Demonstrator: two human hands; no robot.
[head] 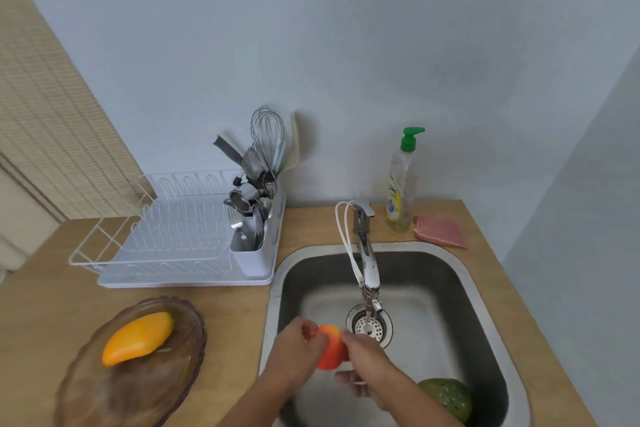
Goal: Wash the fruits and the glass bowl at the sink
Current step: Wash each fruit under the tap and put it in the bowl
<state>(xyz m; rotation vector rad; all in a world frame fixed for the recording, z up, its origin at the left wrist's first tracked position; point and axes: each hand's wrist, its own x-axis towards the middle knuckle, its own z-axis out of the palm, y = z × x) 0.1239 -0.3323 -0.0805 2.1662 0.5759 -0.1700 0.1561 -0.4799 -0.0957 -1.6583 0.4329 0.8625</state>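
Observation:
Both hands hold a red-orange fruit (331, 347) over the steel sink (485, 305), just left of the water stream falling from the tap (367, 263). My left hand (298, 354) grips its left side and my right hand (367, 367) covers its right side. A green bumpy fruit (448, 397) lies in the sink's near right corner. On the counter to the left, the brown glass bowl (145, 392) holds a yellow-orange mango (138, 336).
A white dish rack (166, 239) with a cutlery holder full of utensils (256, 204) stands behind the bowl. A soap bottle with a green pump (401, 184) and a pink sponge (441, 231) sit behind the sink by the wall.

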